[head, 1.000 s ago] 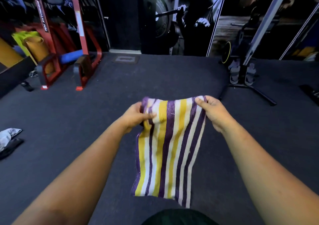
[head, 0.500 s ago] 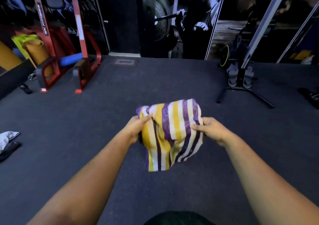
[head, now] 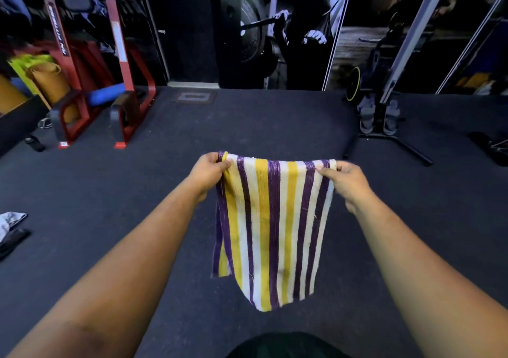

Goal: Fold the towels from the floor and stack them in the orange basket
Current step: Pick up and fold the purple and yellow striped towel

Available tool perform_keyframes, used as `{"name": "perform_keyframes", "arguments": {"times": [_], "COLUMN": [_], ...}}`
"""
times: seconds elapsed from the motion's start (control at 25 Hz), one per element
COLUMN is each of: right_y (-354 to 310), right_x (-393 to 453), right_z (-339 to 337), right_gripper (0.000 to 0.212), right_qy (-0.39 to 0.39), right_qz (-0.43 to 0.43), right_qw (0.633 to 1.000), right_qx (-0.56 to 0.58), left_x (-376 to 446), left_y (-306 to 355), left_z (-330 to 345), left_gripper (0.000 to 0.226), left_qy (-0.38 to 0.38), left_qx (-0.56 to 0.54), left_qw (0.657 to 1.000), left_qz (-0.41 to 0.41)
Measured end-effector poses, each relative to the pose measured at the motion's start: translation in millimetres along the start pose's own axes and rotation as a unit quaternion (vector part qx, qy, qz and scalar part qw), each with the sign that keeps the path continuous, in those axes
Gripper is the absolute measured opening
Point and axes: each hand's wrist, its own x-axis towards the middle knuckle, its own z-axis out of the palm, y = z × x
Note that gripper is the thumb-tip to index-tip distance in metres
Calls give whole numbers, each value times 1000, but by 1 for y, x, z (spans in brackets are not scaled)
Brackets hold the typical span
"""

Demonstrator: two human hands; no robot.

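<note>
The left hand (head: 207, 172) pinches the top left corner of the striped towel (head: 270, 231), and the right hand (head: 347, 183) pinches the top right corner. Both grips are closed on the cloth. The towel hangs in the air between the hands, above the dark floor (head: 261, 121), with its top edge nearly taut and sagging a little in the middle. At the lower left a second layer shows behind the front one, so the towel seems already doubled. The orange basket is not in view.

The risk here is an uneven fold. The back layer hangs crooked and the bottom edge slants, so the next fold could come out lopsided. A thin pinch at either corner could also slip and drop the towel back onto the floor.
</note>
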Motion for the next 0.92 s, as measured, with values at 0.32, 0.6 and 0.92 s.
{"name": "perform_keyframes", "arguments": {"times": [0.32,0.6,0.92], "right_y": [0,4,-7], "right_x": [-6,-9,-3], "right_z": [-5,1,-3], "right_gripper": [18,4,9], "right_qy": [-18,35,69], "right_qz": [71,43,-114], "right_qw": [996,997,991], "right_qx": [48,53,-17], "left_x": [5,8,-1], "left_y": [13,22,16], "left_z": [4,-16,-8], "left_gripper": [23,27,21], "left_qy": [42,46,84], "left_qx": [202,352,119], "left_qw": [978,934,977], "left_qz": [20,42,155]}}
